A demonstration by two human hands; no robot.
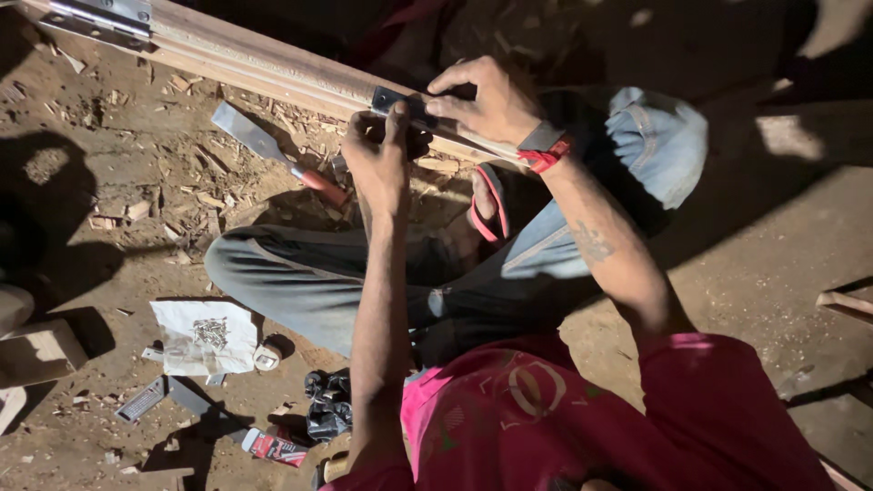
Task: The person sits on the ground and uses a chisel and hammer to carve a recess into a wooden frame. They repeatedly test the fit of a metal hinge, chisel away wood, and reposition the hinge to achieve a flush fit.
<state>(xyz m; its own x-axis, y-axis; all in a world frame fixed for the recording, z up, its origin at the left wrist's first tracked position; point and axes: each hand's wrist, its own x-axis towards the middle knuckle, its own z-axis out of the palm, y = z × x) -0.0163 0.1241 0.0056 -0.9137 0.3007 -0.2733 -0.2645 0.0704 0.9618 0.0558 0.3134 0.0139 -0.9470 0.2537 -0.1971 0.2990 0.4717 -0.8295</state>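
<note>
A long wooden frame (273, 65) lies across the dirt floor (746, 255), its long axis running from the upper left down toward the right, where it passes over the person's knees. Two metal hinges show on it: one hinge (102, 18) at the upper left end, opened flat along the wood, and a second, darker hinge (400, 100) near the middle, under both hands. The right hand (486, 100) rests on the wood, its fingers curled narrow, with thumb and forefinger pinched at the right edge of the dark hinge; whether they hold a screw cannot be told. The left hand (380, 155) comes up from below, its grip closed tight, the thumb pointing up against the hinge's lower edge; what it clasps, if anything, is hidden in shadow. A red band (546, 155) circles the right wrist. One chisel (273, 150) lies on the floor just beside the frame, its broad blade pointing up left and its red handle down right, near the left hand. Wood chips (164, 182) are scattered around it. Further toward the person, one white sheet of paper (205, 336) carries a small heap of screws (211, 332), too many and too small to count. One flat metal piece (141, 400) lies below the paper, and one red-tipped tool (273, 445) near it.
</note>
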